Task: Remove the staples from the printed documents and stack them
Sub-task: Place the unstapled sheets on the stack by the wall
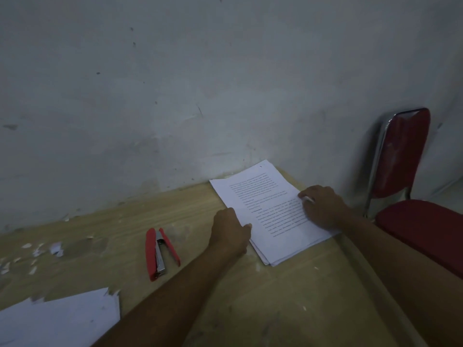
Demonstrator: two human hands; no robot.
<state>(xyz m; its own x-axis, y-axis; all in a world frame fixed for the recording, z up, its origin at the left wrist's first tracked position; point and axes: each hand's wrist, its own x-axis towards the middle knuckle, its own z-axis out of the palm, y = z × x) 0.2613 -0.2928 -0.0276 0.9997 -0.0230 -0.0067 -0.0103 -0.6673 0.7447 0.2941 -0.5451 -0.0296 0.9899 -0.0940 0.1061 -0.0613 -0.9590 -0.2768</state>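
Observation:
A stack of printed documents (269, 209) lies at the far right of the wooden table (225, 284), its top page showing lines of text. My left hand (230, 231) lies against the stack's left edge, thumb touching the top sheet. My right hand (323, 206) rests on the stack's right edge with its fingers pointing left. A thin white sliver shows between those fingers; I cannot tell what it is. A red stapler (159, 252) lies swung open on the table, left of my left hand. A second pile of white sheets (57, 319) with a torn corner sits at the lower left.
Small torn paper scraps (37, 254) are scattered over the table's left side. A red padded chair (406, 186) with a metal frame stands right of the table. A grey wall (175, 96) runs directly behind the table's far edge.

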